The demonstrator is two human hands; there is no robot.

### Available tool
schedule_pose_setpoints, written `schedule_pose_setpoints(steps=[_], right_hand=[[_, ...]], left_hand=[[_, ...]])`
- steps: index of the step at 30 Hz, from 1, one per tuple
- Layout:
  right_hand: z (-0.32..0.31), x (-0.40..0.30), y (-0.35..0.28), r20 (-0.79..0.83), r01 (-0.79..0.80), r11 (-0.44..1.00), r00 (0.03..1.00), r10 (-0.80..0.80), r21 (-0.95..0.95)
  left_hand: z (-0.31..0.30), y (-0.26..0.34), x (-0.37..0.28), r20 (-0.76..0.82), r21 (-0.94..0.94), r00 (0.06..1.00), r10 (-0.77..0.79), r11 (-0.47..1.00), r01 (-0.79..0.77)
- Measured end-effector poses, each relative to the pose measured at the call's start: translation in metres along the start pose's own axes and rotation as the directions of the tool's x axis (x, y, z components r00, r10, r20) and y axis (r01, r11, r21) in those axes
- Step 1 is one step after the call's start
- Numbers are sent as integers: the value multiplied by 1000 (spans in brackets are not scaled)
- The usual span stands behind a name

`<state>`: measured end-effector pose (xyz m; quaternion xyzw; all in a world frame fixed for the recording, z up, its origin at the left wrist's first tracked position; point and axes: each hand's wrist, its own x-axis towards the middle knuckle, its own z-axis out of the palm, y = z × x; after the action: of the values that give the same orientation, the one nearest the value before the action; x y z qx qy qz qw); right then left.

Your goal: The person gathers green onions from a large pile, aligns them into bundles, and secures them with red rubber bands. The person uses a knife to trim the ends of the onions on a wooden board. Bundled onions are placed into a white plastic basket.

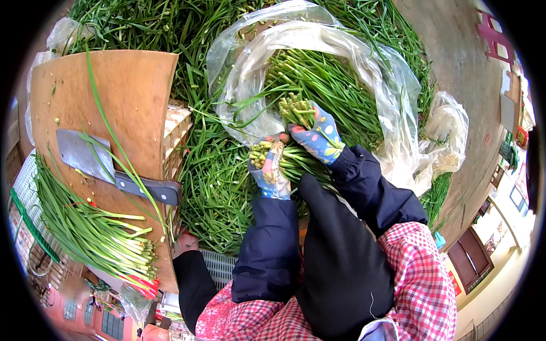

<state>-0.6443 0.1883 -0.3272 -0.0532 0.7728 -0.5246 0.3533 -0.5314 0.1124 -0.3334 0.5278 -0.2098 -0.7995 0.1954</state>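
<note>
My left hand (271, 170), in a floral-patterned glove, grips a bunch of green stalks (261, 154) near their cut ends. Above and to its right, my right hand (318, 134), gloved alike, is closed around another bunch of stalks (297, 111), cut ends towards the upper left. Just beyond my hands lies a large heap of long green leafy stalks (337, 85) inside an opened clear plastic bag (394, 102) with its rim spread round them. The leaves of the bunches run on under my right hand and sleeve, partly hidden.
At the left, a wooden board (106, 85) on a crate (175, 128) bears a cleaver (85, 153) with a dark handle and a bundle of stalks (94, 230) with red ties. Loose greens (213, 196) cover the ground around the bag. Another plastic bag (445, 132) lies at the right.
</note>
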Motion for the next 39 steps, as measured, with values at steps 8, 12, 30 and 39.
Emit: schedule_pose_setpoints(steps=[8,12,30,39], right_hand=[[15,46,26,-29,3,849,999,-21,-529],[12,62,44,-26,55,719,995,-101,-693],[-67,-20,-169,670,461,882,626,-399,95],[104,-222,-343,865,597,691,-12,-501,408]], left_hand=[[-7,11,-34,86,92,980,179,978,-187],[-16,44,-72,277,84,873,401,895,-438],[-125,327,-242,481,-282,534,695,700,-656],[-80,363,-326,529,-224,498,687,679,-700]])
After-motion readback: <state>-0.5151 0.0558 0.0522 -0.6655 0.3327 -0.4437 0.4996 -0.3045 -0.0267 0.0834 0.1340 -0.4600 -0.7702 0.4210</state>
